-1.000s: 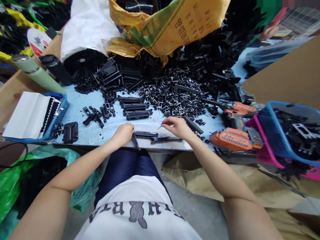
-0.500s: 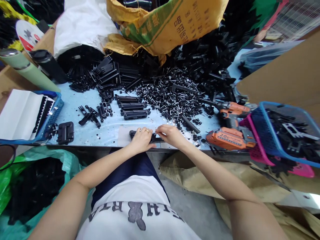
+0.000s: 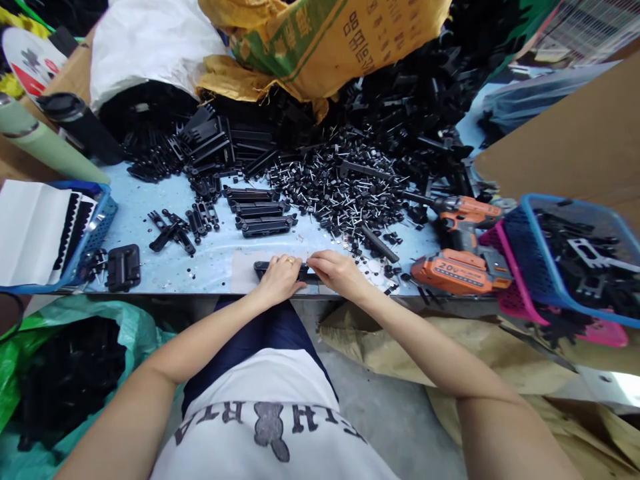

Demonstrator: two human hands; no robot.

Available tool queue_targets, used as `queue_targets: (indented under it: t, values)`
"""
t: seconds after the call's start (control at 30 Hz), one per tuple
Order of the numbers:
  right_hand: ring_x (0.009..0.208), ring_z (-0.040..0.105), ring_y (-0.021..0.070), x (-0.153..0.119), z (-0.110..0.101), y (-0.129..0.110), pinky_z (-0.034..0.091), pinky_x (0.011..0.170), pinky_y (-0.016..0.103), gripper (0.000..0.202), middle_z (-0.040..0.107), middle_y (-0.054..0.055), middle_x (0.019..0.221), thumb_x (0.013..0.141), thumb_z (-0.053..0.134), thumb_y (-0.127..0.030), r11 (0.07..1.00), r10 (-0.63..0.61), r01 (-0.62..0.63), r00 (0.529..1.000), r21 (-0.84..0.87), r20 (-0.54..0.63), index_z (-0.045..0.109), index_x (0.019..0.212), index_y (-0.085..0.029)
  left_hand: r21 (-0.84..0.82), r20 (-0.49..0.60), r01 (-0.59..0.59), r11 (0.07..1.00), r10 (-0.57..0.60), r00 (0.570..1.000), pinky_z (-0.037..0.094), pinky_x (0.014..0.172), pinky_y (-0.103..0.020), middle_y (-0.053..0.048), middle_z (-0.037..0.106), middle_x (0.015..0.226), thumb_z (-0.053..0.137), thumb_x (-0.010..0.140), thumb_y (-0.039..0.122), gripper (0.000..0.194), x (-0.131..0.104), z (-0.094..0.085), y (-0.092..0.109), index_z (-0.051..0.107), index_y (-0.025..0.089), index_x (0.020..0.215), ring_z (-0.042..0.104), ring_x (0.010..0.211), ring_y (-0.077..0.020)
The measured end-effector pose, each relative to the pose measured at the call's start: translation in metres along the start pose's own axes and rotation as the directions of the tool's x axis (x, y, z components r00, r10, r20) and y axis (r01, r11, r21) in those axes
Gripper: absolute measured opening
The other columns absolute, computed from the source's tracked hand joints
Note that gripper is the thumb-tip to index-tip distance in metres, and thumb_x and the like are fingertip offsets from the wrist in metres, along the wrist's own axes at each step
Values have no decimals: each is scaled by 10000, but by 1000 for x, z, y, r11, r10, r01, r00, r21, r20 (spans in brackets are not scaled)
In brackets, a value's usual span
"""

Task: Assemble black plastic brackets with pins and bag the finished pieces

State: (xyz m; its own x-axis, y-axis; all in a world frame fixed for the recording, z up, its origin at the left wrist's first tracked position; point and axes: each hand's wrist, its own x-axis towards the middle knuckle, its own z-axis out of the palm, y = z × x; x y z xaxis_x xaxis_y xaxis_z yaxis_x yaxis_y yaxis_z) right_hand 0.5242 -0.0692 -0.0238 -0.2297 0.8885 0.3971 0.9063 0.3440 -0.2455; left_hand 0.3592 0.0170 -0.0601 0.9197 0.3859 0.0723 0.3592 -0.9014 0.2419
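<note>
A long black plastic part [image 3: 260,268] lies at the table's front edge, partly covered by my fingers. My left hand [image 3: 281,277] is closed over its middle and holds it down; a ring shows on one finger. Over the part's right end, my right hand [image 3: 336,270] pinches with thumb and forefinger. Something thin, perhaps a small screw, is at those fingertips, too small to make out. Just beyond lie several similar black assembled bars [image 3: 267,225] in a stack of rows. Behind my right hand spreads a heap of black-headed screws [image 3: 345,180].
An orange cordless drill [image 3: 457,272] lies at the right beside a blue basket [image 3: 555,293] of black parts. At the left stand a blue basket [image 3: 103,223], a black tumbler [image 3: 83,127] and a black block [image 3: 124,267]. A yellow sack [image 3: 320,50] sits at the back.
The view has shifted slightly. My right hand's fingertips have moved a little toward the left hand, above the black part. My left hand keeps its hold.
</note>
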Motion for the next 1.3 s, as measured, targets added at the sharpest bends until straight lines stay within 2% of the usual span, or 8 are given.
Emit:
queue_targets:
  t: [0.27,0.5,0.6,0.8,0.97,1.1,1.2,1.3]
  values:
    - [838,623,174,-1,2,3,528,715,289,199,663,93,922,907,445,-174,1000,-10,10,1000,15,6,631,977,-168,-11,-13,-9,1000,9,1000,337,810,-374,-115,580,1032,586,813,444,511,-1,1,0,443,112,1175,499,984,-271]
    - [980,599,202,-32,25,0,513,813,347,374,608,120,1142,907,486,-255,997,75,-73,995,35,-62,485,1277,-203,-48,-8,-14,999,14,1000,341,827,-374,-116,577,1039,551,834,435,483,-3,-1,-1,442,118,1181,496,993,-269]
    - [1006,583,223,-45,35,5,508,799,359,480,596,128,1155,887,525,-340,995,91,-90,996,32,-23,424,1337,-208,-63,-7,-25,998,25,1000,339,852,-380,-120,569,1060,523,845,436,458,-5,-4,-2,451,124,1172,491,1009,-269]
    - [849,589,187,-43,41,38,489,734,324,435,646,92,971,888,516,-375,994,-84,74,988,78,130,492,1287,-203,-92,31,-44,995,47,998,329,909,-420,-152,551,1124,475,842,507,532,-4,-4,-4,434,136,1222,478,1081,-292]
    - [905,588,197,-40,28,38,480,772,348,418,642,106,1033,891,509,-377,996,-83,75,985,55,153,510,1269,-197,-100,-96,-45,994,35,995,352,914,-428,-133,577,1104,470,857,458,428,-20,-7,1,497,181,1182,499,1081,-277]
    - [1053,553,240,-19,27,3,457,873,412,436,568,141,1223,905,472,-379,999,33,-33,999,13,26,478,1303,-203,-54,-203,304,951,-308,929,421,784,-397,-141,638,889,414,879,451,359,-55,-12,3,623,162,917,578,922,-276]
    - [1130,514,242,13,43,-26,457,906,401,464,499,150,1308,919,428,-407,995,-24,23,1000,102,5,451,1328,-190,3,-97,560,828,-558,824,433,651,-354,-143,653,754,406,867,474,421,-70,-14,5,647,138,791,623,758,-272]
    - [1093,526,223,40,62,-43,472,888,377,441,510,124,1297,939,379,-407,989,-71,57,993,139,98,464,1319,-202,22,6,636,771,-636,772,435,616,-337,-148,674,752,413,863,421,397,-67,-12,7,676,128,812,645,703,-269]
